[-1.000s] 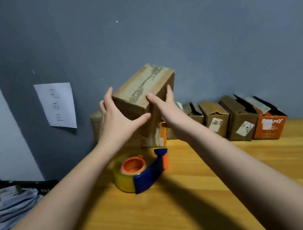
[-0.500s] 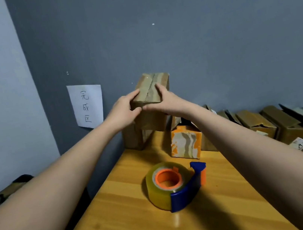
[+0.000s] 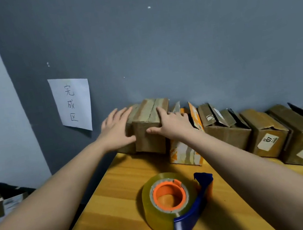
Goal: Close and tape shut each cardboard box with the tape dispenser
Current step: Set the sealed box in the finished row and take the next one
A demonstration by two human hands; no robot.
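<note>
Wooden table (image 3: pixel 124 227): tape dispenser (image 3: pixel 176 202) at centre; row of cardboard boxes (image 3: pixel 228 134) behind it along the wall.

The place looked like a small makeshift packing station in a plain room. A yellow-orange wooden table (image 3: pixel 121 208) stood against a bare blue-grey painted wall (image 3: pixel 175 42). Above the table's far left corner, a white paper sign with handwritten Chinese characters (image 3: pixel 71 104) was stuck to that wall. Along the table's back edge ran a row of small brown cardboard boxes with shipping labels (image 3: pixel 268 136).
</note>
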